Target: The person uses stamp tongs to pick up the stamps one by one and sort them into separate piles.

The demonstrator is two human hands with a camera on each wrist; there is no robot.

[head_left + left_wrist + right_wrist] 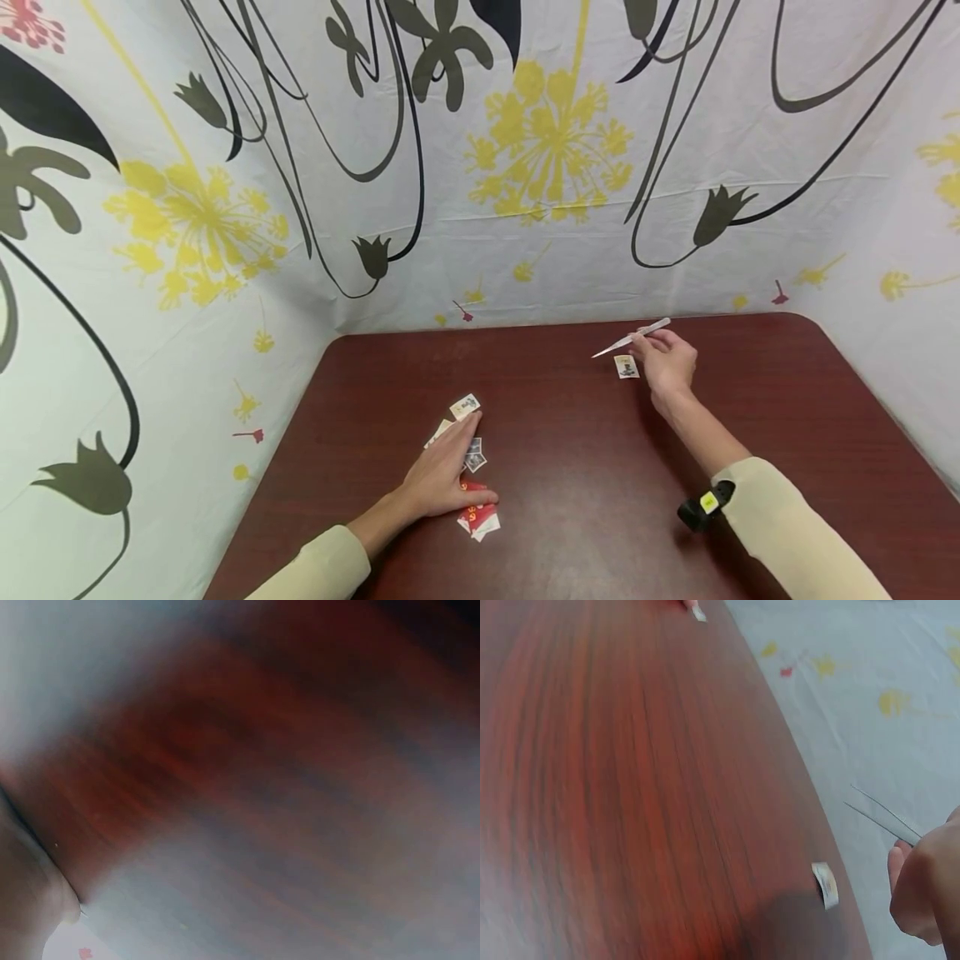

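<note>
My right hand (666, 364) holds a pair of tweezers (619, 343) above the far right part of the table. In the right wrist view the two tips of the tweezers (883, 816) stand apart, with nothing between them. A small postage stamp (626, 367) lies on the table just below that hand, its edges curling up in the right wrist view. My left hand (444, 475) rests, fingers extended, across several stamps left of the middle. A pale stamp (465, 407) shows past its fingertips, grey stamps (476, 455) between fingers and thumb, and red ones (480, 518) under the thumb.
The dark red-brown wooden table (570, 500) has a rounded far right corner. White cloth (450, 200) with flower prints hangs behind it and along both sides. A black band (707, 505) with a yellow-green square sits at my right cuff. The left wrist view is blurred.
</note>
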